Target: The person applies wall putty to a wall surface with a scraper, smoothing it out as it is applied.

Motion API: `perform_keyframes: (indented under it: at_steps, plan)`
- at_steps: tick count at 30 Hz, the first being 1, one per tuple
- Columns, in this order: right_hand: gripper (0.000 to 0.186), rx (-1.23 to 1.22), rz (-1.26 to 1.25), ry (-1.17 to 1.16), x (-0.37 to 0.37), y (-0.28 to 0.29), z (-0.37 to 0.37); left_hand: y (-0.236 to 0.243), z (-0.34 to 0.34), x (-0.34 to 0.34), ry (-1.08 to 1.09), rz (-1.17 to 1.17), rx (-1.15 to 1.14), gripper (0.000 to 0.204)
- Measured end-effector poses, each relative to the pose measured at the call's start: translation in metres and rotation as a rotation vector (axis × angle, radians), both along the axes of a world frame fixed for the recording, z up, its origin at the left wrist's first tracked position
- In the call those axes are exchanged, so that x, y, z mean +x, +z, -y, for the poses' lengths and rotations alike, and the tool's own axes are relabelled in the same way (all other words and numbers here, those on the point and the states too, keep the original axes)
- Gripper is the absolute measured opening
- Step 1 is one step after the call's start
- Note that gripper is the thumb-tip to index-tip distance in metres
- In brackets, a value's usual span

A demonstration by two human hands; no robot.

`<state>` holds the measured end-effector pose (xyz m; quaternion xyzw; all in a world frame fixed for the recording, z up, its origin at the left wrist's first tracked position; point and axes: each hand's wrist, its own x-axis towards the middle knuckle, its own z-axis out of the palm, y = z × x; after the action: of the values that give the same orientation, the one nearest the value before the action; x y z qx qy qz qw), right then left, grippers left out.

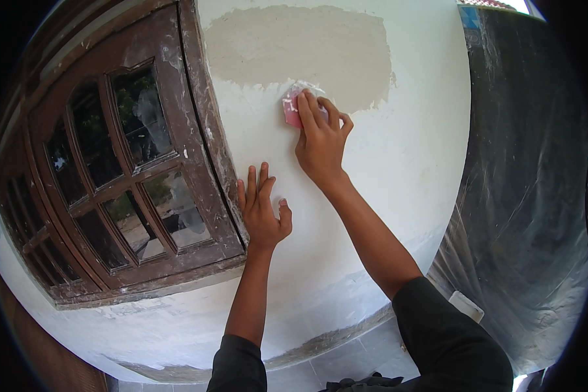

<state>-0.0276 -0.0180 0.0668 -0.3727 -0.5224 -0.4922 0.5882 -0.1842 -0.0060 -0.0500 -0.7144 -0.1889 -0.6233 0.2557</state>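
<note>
My right hand [321, 140] grips a pink putty spreader [291, 112] against the wall, its upper part smeared with white putty. The spreader sits at the lower edge of a beige-grey unpainted patch [300, 42] on the white wall [431, 130]. Lower and to the left, my left hand [264, 212] rests on the wall with its fingers spread, holding nothing. Its fingertips are close beside the brown window frame [212, 130].
A brown wooden window [127, 163] with several glass panes fills the left side, its wood spotted white. Clear plastic sheeting [516, 215] hangs over a dark surface at right. Below it lies a whitish rectangular object [467, 306]. Grey floor tiles [346, 359] run along the wall's foot.
</note>
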Motion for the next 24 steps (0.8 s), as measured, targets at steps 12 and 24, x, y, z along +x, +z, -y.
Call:
perform_keyframes:
  at_steps: [12, 24]
  plan:
    - [0.064, -0.036, -0.277, -0.112, 0.069, -0.008, -0.001, 0.003, 0.004, 0.01, -0.053, 0.014, 0.009, 0.046]
    - [0.056, 0.088, -0.212, -0.072, 0.056, 0.034, 0.017, 0.002, 0.003, 0.007, -0.023, -0.002, 0.009, 0.046]
